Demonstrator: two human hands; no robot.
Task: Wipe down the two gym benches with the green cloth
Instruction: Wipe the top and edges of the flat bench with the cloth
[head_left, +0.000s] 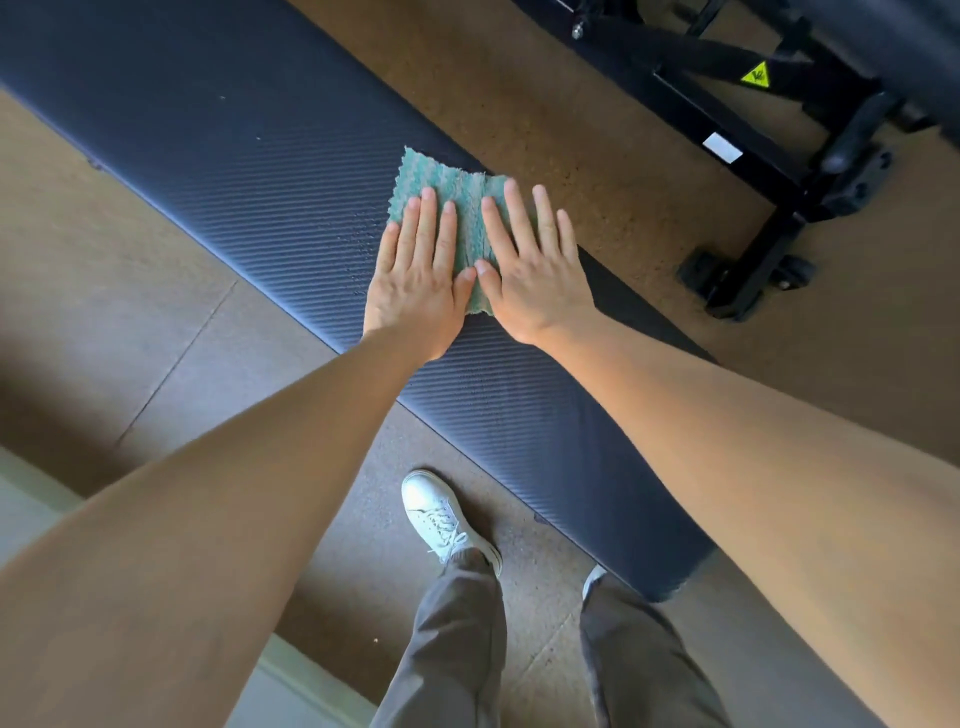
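On the mid part of the long dark-blue padded desk w/ ribbed vinyl top (260, 156) (a gym bench running diagonally upper left to lower right) lies the green textured microfibre cloth (447, 179), spread flat, close to the far edge of the pad. Both hands are on it, side by side. L hand (415, 275): palm down, fingers straight and close together, pressing the cloth's left part; heel of the hand sits on bare vinyl. R hand (530, 270): also flat, fingers straight and slightly spread, covering the cloth's right part, w/ the outer fingers reaching the pad's far edge. The thumbs meet tip to tip over the cloth's near edge. Neither hand grips; both are wide and flat.

Upper right, well apart from the cloth, stands the black steel frame of a second bench (753, 130) w/ a yellow triangular warning sticker (754, 74) and a white rectangular label (722, 146). Below the arms: one white lace-up sneaker (441, 514) and grey trousers (452, 639) on the brown speckled floor (597, 130), just beside the desk's near edge.
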